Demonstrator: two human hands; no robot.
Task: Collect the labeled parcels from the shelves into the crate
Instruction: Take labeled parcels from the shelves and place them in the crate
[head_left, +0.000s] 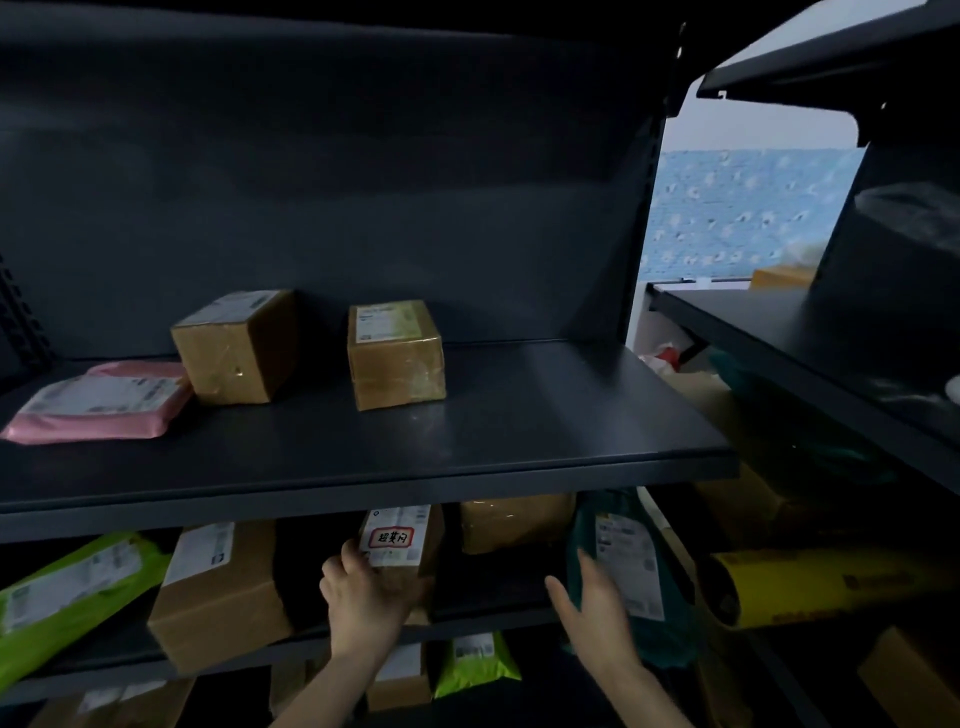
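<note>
The small cardboard box (400, 545) under my left hand (363, 590) looks stiff and light. Its taped faces are probably a little slick, so the safest hold is across the lower front with my thumb braced on the near side edge, clear of the white label with red handwriting just above my knuckles. That is roughly what I have: my left fingers curl over the box's front, my thumb stands up against its left edge, and the hand seems closed on it. Well off to the right of that grip, my right hand (597, 605) lies against the dark green poly mailer (631, 556), which stands on end at the far end of the same shelf (488, 597). That mailer will be soft and floppy, likely to sag, so I judge it wants a pinch through the middle or a palm beneath it. For now my right fingers lie fairly straight along its left face with the thumb spread apart, touching rather than gripping. The crate is not in my view.
</note>
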